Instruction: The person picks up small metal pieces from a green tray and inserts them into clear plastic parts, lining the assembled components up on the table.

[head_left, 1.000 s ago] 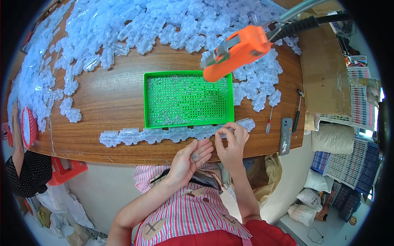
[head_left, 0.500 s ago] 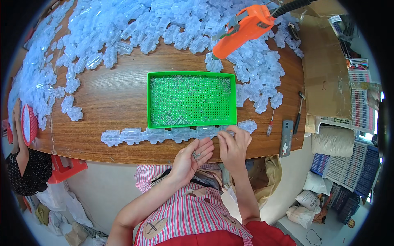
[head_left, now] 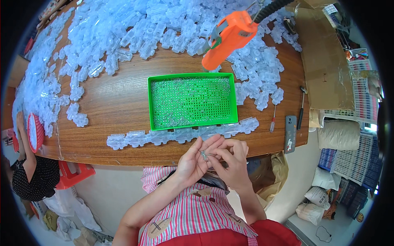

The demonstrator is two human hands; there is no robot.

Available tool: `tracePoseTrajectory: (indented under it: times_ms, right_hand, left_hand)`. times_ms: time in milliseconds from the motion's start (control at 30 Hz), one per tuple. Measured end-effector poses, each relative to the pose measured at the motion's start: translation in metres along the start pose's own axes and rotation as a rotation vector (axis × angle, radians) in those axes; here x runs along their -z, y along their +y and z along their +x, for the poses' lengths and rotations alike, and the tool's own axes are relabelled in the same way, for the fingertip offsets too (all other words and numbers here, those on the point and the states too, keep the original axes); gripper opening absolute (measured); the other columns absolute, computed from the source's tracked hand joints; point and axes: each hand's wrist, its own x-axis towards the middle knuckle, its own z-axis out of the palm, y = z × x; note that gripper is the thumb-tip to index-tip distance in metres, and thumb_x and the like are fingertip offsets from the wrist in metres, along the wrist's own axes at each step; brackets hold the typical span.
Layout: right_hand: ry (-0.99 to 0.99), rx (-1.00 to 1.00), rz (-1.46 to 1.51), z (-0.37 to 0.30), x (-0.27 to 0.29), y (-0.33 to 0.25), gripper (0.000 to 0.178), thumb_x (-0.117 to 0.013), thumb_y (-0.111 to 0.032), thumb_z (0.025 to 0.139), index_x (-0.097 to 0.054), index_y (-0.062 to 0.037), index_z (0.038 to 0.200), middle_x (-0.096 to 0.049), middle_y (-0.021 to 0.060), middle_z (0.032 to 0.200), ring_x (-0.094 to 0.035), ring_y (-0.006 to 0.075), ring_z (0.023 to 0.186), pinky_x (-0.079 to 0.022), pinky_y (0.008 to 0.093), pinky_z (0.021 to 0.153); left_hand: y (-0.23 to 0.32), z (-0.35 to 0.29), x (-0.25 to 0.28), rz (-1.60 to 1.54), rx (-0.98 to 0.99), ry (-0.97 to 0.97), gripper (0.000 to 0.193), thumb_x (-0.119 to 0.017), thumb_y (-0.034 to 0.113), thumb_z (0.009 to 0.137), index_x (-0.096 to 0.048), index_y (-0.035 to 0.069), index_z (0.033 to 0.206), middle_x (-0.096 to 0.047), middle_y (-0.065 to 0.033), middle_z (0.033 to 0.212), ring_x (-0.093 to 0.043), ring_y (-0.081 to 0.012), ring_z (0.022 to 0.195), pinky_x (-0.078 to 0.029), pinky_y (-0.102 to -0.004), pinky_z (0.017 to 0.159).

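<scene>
My left hand (head_left: 192,162) is turned palm up and cupped, with a small heap of silver screws (head_left: 204,155) in it. Over that palm, my right hand (head_left: 233,163) pinches thumb and fingertips together at the screws; the tips partly hide what they grip. Just beyond both hands runs a row of clear plastic pieces (head_left: 158,137), side by side near the table's front edge. Behind the row sits a green perforated tray (head_left: 150,107) with many small screws strewn over its bottom. An orange electric screwdriver (head_left: 230,37) hangs above the tray's far edge, untouched.
Heaps of clear plastic pieces (head_left: 164,24) cover the table's far side and left. At right lie a screwdriver (head_left: 272,125), a phone (head_left: 290,134) and a hammer (head_left: 301,108), beside a cardboard sheet (head_left: 328,69). Another person's arm (head_left: 28,143) is by a red basket (head_left: 37,133).
My right hand has come from the plastic row's right end to my left palm, which has shifted slightly right. The orange electric screwdriver appears further left in view.
</scene>
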Motion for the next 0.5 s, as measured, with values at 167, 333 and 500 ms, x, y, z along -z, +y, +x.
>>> tracePoseTrajectory:
  times_ms: [167,333,500]
  right_hand:
    - [0.082,0.118,-0.105,-0.0005,-0.0055,-0.0053,0.018,-0.076,-0.011,0.072,-0.068,-0.0124,0.087,-0.057,0.0016,0.095,-0.05,0.0204,0.086,-0.033,0.0367,0.075]
    - [0.094,0.048,-0.004,-0.0006,-0.0056,-0.0039,0.018,-0.076,-0.01,0.072,-0.066,-0.0116,0.088,-0.058,0.0013,0.096,-0.051,0.0209,0.088,-0.034,0.0373,0.076]
    - [0.085,0.087,-0.119,-0.0011,-0.0037,-0.0073,0.021,-0.076,-0.011,0.072,-0.065,-0.0112,0.09,-0.058,0.0012,0.098,-0.052,0.0221,0.088,-0.034,0.0378,0.076]
  left_hand:
    - [-0.0015,-0.0005,-0.003,-0.037,-0.027,0.049,0.056,-0.028,0.04,0.105,-0.033,0.001,0.145,-0.042,-0.0141,0.147,-0.05,-0.0251,0.128,-0.045,-0.035,0.105]
    - [-0.0005,0.0001,-0.0061,-0.079,-0.029,0.021,0.056,-0.028,0.039,0.105,-0.033,0.001,0.145,-0.041,-0.0141,0.147,-0.05,-0.0248,0.127,-0.045,-0.0343,0.105]
    - [-0.0014,-0.0006,-0.0109,-0.033,-0.049,0.036,0.055,-0.028,0.038,0.106,-0.033,0.001,0.145,-0.041,-0.014,0.148,-0.05,-0.0247,0.127,-0.045,-0.0343,0.105]
